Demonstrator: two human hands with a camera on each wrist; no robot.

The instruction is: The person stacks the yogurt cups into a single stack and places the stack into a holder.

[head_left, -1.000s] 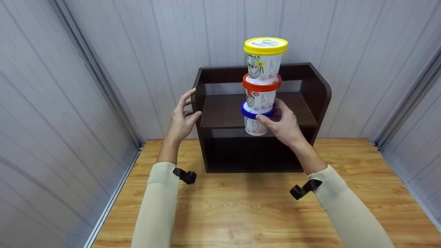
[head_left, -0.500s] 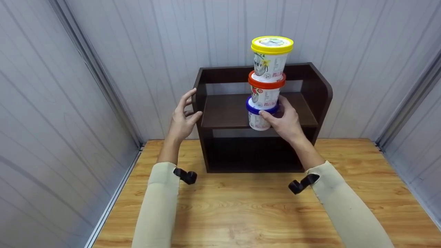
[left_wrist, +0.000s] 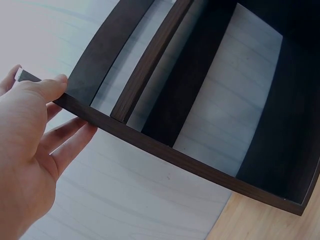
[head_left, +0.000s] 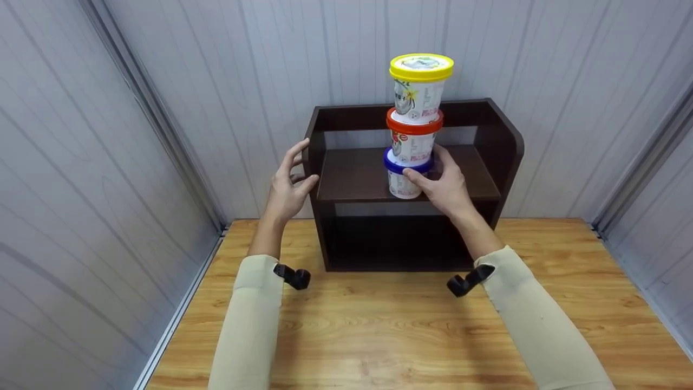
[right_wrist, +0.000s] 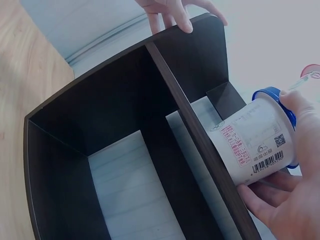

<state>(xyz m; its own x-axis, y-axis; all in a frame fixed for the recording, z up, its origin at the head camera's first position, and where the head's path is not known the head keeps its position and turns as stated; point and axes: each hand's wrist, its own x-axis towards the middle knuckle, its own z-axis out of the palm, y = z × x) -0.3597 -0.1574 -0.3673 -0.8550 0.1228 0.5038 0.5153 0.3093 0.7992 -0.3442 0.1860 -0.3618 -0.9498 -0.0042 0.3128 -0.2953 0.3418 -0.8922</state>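
Note:
Three lidded paper tubs stand stacked in the head view: a yellow-lidded tub (head_left: 421, 97) on top, a red-lidded tub (head_left: 414, 146) in the middle, a blue-lidded tub (head_left: 401, 184) at the bottom. My right hand (head_left: 446, 187) grips the blue-lidded tub round its side and lid, thumb in front. In the right wrist view the blue-lidded tub's base (right_wrist: 235, 167) overlaps the front edge of the upper shelf. My left hand (head_left: 287, 189) pinches the left side panel of the dark brown shelf unit (head_left: 346, 179), thumb inside and fingers outside.
The shelf unit's lower compartment (head_left: 400, 244) lies below the tubs, and its right side panel (head_left: 501, 141) rises beyond my right hand. A wooden tabletop (head_left: 368, 325) supports the unit. Pale panelled walls (head_left: 260, 65) stand behind and at both sides.
The right hand has carried the stack slightly up and toward the shelf, first shifting right, then a little back left. The left hand stays on the side panel.

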